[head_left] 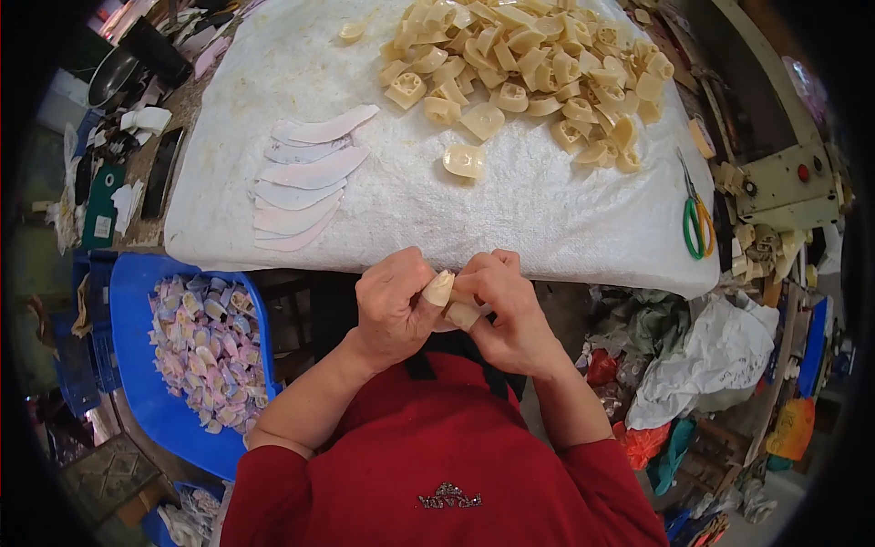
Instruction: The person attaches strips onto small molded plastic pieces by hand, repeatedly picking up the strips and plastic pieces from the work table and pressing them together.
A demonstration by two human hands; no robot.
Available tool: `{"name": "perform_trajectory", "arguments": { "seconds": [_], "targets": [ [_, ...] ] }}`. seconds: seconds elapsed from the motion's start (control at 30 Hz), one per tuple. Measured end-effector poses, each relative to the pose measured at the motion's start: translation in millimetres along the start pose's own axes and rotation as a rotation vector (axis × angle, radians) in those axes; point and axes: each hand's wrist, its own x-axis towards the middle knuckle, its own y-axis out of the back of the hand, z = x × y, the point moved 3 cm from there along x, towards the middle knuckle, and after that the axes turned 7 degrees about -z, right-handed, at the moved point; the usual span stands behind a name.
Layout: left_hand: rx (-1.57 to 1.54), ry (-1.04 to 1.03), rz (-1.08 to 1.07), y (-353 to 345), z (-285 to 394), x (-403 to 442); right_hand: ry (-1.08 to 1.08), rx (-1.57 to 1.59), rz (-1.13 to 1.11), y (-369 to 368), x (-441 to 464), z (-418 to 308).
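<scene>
presently in hand: one small pale piece, held close before the chest at the near edge of the white woven sheet. right hand: fingers curled in, thumb pressing toward the piece, a beige cover on the thumb. left hand: fingers bent, in a pinch from the other side, a second beige cover at its thumb. (the piece is mostly hidden by the fingers, so its outline and surface are hard to tell; it may be of the same kind as the heaped stock.)

on the sheet, far side: a heap of beige molded plastic pieces, surfaces bare; one loose beige piece just nearer than the heap, another apart at the far left. left part of the sheet: several curved pale pink and white strips, overlapping in a fan. right edge: scissors with green and orange handles, unheld.

lower left: blue basin, holding many pink and lavender pieces.

tally, as judged: work partway along; many colored pieces in the basin, one item in hand, a large bare stock and the strips remaining.
</scene>
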Motion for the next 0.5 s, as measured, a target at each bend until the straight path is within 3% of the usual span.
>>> {"name": "perform_trajectory", "arguments": {
  "seconds": [0.33, 0.5],
  "targets": [
    [-0.297, 0.221, -0.04, 3.1, 11.7, -7.4, 0.146, -0.028, 0.154, 3.2, -5.6, 5.4],
    [-0.303, 0.191, 0.019, 14.4, 7.6, -19.8, 0.199, -0.12, 0.189, -2.5, -6.7, -1.0]
  ]
}}
